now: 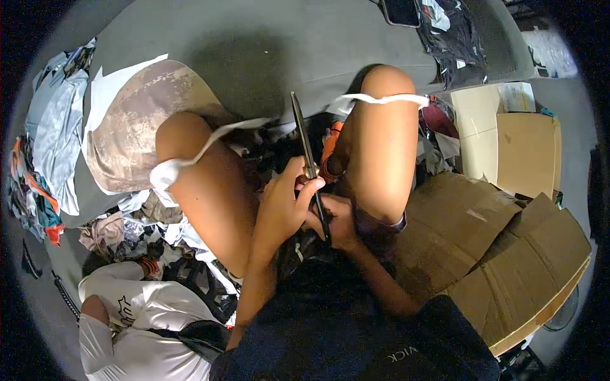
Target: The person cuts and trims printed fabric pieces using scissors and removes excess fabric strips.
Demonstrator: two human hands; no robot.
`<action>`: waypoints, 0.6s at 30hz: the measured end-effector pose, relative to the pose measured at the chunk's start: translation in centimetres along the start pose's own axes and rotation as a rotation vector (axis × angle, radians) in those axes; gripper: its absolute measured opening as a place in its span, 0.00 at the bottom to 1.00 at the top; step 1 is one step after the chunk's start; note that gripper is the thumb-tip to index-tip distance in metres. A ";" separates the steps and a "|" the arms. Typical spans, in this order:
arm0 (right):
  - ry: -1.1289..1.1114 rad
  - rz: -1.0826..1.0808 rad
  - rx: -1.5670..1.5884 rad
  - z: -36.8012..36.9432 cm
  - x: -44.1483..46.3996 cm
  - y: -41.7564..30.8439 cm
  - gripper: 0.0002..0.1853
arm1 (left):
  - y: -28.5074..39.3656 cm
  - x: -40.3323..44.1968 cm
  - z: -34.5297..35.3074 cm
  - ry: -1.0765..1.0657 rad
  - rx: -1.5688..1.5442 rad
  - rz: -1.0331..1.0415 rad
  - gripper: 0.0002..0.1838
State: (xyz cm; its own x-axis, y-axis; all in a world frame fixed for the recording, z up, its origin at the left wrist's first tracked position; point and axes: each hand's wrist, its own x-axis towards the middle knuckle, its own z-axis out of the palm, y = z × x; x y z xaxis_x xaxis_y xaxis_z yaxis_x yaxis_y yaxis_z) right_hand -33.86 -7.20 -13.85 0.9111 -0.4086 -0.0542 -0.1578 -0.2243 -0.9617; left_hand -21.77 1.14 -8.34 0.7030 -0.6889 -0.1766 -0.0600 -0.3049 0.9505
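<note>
My left hand (284, 200) is closed around the middle of a pair of dark scissors (301, 130), which I see almost edge-on with the narrow tip pointing away from me. Near the thumb shows a small brassy spot. Lower down, my right hand (338, 219) grips the black handle end, its fingers partly hidden behind it. Both hands are between my bent knees. One white strip (381, 99) lies across my right knee, and another white strip (219, 132) runs over my left knee, ending in a bunched white piece (166, 173).
Ahead stretches a grey padded surface (254, 57) with a phone (401, 11) and black plastic packaging (452, 41). Camouflage cloth (143, 120) lies at left. Flattened cardboard (502, 260) and an open box (527, 149) stand at right. A person in a white shirt (152, 305) is at lower left, beside piled fabric scraps (105, 232).
</note>
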 end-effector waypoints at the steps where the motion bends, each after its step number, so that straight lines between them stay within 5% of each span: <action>1: 0.013 0.001 -0.001 0.0 0.0 0.0 0.12 | 0.0 0.0 0.0 0.002 0.001 -0.001 0.12; 18: -0.013 0.030 -0.002 -0.5 0.2 -1.3 0.08 | 0.1 -0.1 0.0 -0.013 -0.019 -0.071 0.14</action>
State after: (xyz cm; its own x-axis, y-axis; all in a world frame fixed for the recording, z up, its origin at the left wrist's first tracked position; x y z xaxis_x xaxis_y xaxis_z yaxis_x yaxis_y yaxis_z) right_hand -33.66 -7.44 -12.44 0.9108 -0.4037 -0.0869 -0.1862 -0.2137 -0.9590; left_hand -21.89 1.16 -8.20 0.6956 -0.6747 -0.2467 0.0029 -0.3408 0.9401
